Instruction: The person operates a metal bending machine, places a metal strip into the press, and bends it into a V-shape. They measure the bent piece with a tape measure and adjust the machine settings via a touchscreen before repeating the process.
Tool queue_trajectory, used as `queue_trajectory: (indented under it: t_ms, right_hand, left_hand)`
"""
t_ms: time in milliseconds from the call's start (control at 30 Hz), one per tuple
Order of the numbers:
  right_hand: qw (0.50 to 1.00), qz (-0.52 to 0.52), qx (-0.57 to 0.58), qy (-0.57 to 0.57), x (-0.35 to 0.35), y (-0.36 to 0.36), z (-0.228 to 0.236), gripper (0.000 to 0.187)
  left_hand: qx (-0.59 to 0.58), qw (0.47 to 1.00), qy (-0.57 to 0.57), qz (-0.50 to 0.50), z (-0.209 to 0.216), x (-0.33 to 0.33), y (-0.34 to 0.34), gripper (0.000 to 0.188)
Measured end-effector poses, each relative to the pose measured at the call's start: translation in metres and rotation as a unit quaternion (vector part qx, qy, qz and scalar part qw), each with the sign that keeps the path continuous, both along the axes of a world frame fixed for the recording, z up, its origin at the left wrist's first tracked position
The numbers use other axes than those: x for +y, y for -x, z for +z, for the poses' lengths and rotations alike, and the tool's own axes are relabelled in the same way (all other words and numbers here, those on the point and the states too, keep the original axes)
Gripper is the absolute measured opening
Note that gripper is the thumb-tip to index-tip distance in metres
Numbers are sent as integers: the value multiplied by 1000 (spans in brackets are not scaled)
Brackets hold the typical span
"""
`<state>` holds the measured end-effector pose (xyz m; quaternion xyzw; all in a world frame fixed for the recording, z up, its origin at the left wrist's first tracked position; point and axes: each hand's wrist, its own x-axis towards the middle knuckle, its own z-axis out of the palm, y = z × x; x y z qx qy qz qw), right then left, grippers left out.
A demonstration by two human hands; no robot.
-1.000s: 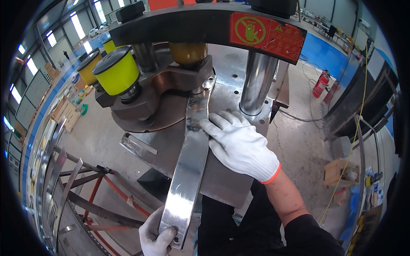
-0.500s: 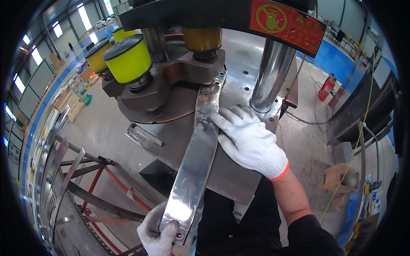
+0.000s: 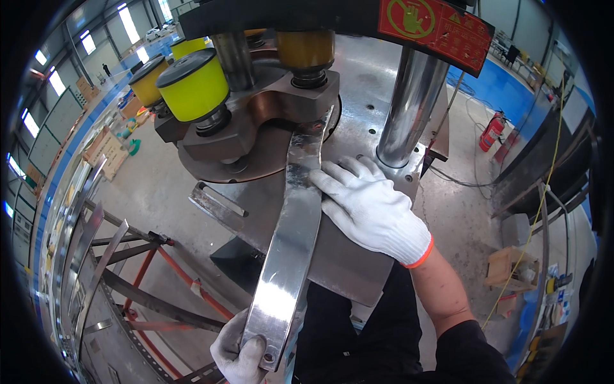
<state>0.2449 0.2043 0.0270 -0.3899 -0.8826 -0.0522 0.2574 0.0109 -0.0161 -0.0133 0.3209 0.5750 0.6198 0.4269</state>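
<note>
A long, shiny, slightly curved metal strip runs from near my body up to the press. Its far end lies against the dark die block, partly tucked beneath it. My left hand, in a white glove, grips the near end, thumb on top beside a small hole. On the right, my gloved right hand lies palm down with its fingers stretched out, the fingertips touching the strip's right edge about midway. Under the strip is the press's steel plate.
Yellow-green cylinders with dark caps stand on the die. A steel column rises beyond my right hand, below a red warning sign. A rack with curved metal strips is at left, a fire extinguisher at right.
The far part of the strip has shifted left and further under the die block, hiding the holes at its end. My right hand has edged left along with it; the left hand keeps its grip.
</note>
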Motion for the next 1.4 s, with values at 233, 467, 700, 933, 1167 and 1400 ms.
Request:
queue_trajectory:
  t_ms: [233, 467, 700, 933, 1167, 1400]
  right_hand:
    - [1000, -4, 5, 3, -1, -1, 2, 43]
    - [1000, 4, -3, 16, 1, 0, 3, 45]
    - [1000, 14, -15, -4, 5, 0, -1, 46]
    - [1000, 9, -13, -10, 8, 0, -6, 48]
    - [1000, 11, -16, 0, 8, 0, -3, 49]
    - [1000, 4, -23, -9, 8, 0, -6, 50]
  left_hand:
    - [61, 998, -1, 15, -4, 0, 1, 60]
    - [20, 999, -23, 41, -7, 4, -3, 45]
    - [-13, 998, -48, 28, -11, 3, -6, 54]
    - [-19, 999, -43, 13, -8, 12, -6, 54]
    - [17, 999, -42, 30, -13, 9, -3, 52]
    - [13, 999, -30, 26, -5, 9, -7, 48]
